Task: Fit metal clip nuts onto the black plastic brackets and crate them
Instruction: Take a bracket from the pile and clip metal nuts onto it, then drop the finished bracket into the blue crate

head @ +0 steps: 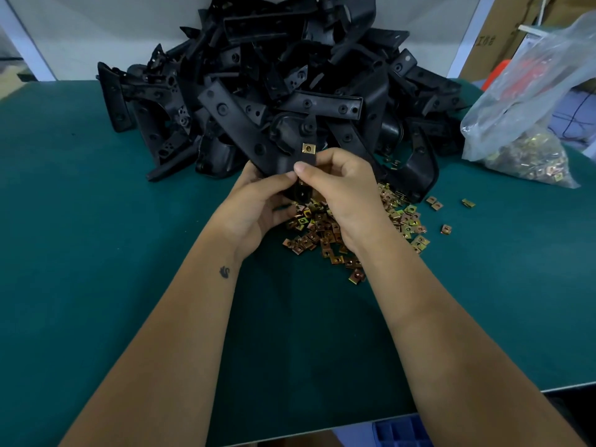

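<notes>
Both hands hold one black plastic bracket (287, 146) up in front of the big heap of black brackets (274, 75). My left hand (258, 201) grips the bracket's lower part from the left. My right hand (338, 185) pinches its narrow tab, with the thumb on top. A brass-coloured clip nut (308, 148) sits on that tab just above my right fingers. Below my hands, loose clip nuts (325, 233) lie scattered in a pile on the green table (96, 237).
A clear plastic bag (532, 124) of more clip nuts lies at the right. A few stray nuts (446, 229) lie right of the pile. A blue crate (403, 432) shows just under the table's near edge. Cardboard boxes (503, 30) stand behind at the right.
</notes>
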Motion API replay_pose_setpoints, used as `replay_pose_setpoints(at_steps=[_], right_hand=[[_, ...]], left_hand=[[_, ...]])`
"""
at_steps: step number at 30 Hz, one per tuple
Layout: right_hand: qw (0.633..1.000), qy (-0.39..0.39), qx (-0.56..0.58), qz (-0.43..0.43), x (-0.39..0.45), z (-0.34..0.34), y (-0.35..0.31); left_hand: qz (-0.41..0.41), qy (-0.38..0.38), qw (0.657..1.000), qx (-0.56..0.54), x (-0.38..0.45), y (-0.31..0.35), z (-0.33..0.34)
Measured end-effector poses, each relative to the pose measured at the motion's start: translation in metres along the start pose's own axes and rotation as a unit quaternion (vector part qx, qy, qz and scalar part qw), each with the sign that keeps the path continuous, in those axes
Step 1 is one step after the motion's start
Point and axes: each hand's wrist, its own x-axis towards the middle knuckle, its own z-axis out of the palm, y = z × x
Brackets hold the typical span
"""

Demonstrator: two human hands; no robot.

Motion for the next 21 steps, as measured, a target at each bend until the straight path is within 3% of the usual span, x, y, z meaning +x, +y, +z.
replay_pose_setpoints(at_steps=[8,11,16,21], right_hand=[[0.996,0.031,0.077,0.042,0.004,0.001,0.001],[0.995,0.037,0.08,0.039,0.004,-0.001,0.001],[0.992,0.082,0.081,0.053,0.004,-0.004,-0.002],[0.985,0.139,0.089,0.045,-0.007,-0.009,-0.012]], left_hand=[[-0.011,-0.015,1.0,-0.015,-0.002,0.001,0.005],[-0.01,0.014,1.0,-0.002,-0.001,0.001,0.009],[0.042,0.115,0.977,0.173,0.0,-0.008,0.02],[0.12,0.131,0.947,0.267,-0.01,-0.01,0.042]])
